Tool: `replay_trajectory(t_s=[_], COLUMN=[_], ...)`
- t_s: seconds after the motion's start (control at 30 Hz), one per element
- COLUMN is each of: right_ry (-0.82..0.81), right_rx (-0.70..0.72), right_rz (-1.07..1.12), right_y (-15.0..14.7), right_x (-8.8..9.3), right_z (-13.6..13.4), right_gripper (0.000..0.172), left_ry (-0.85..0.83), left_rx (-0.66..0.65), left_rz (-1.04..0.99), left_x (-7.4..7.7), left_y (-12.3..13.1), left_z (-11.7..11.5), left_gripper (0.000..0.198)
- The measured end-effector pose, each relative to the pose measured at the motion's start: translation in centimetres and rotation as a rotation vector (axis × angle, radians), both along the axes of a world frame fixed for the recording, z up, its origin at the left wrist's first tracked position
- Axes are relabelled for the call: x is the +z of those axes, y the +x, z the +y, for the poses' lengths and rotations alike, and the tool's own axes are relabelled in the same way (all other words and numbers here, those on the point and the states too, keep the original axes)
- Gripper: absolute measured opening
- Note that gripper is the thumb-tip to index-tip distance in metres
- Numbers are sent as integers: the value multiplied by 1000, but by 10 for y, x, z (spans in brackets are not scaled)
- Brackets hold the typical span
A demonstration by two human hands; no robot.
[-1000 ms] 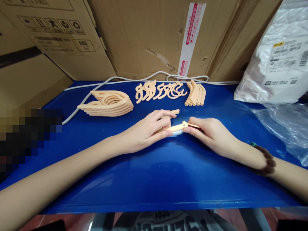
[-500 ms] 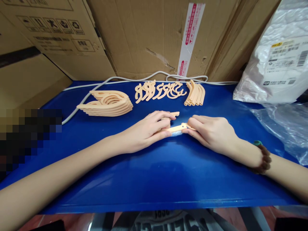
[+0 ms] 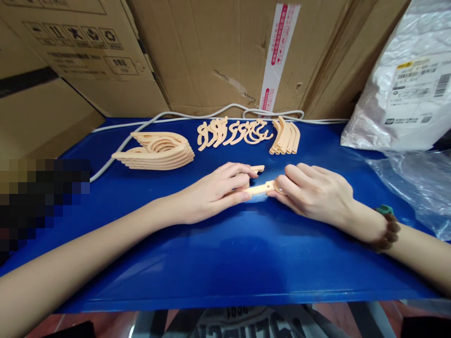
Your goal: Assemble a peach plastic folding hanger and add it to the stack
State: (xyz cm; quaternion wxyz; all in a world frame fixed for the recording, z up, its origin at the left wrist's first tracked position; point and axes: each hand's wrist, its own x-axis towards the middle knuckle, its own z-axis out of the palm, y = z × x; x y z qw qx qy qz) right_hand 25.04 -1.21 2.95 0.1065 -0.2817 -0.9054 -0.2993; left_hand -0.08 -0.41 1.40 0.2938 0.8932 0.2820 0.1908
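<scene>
My left hand (image 3: 220,190) is closed around a cream plastic hanger part (image 3: 259,189), with its thumb along the near edge. Another end of cream plastic (image 3: 260,168) sticks out past the left fingertips; whether it belongs to the same piece is hidden. At the right end of the part, by a small round hole, my right hand (image 3: 313,190) pinches with thumb and bent fingers. The fingers cover most of what lies there. Both hands are low over the middle of the blue table.
A stack of cream hanger bodies (image 3: 155,157) lies back left on the blue table (image 3: 225,263). Curved hooks (image 3: 243,133) and a row of arm pieces (image 3: 287,136) lie behind my hands. A white cable (image 3: 197,115), cardboard boxes (image 3: 211,51) and a plastic bag (image 3: 398,94) border the table.
My right hand has turned slightly, its knuckles raised and the wrist moved a little to the right. The round hole now shows more clearly. My left hand has hardly moved.
</scene>
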Motion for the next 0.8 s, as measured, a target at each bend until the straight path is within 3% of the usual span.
replay_trajectory(t_s=[0.2, 0.5, 0.8], right_ry=[-5, -269, -371], right_rx=[31, 32, 24], right_rz=[29, 143, 165], right_y=[1, 2, 1], right_x=[1, -6, -5], right_z=[1, 5, 4], right_gripper=[41, 42, 41], left_ry=[-6, 37, 62], left_rx=[5, 7, -9], left_rz=[8, 24, 28], left_x=[0, -1, -3], left_y=[0, 1, -1], left_z=[0, 1, 2], left_gripper=[26, 26, 23])
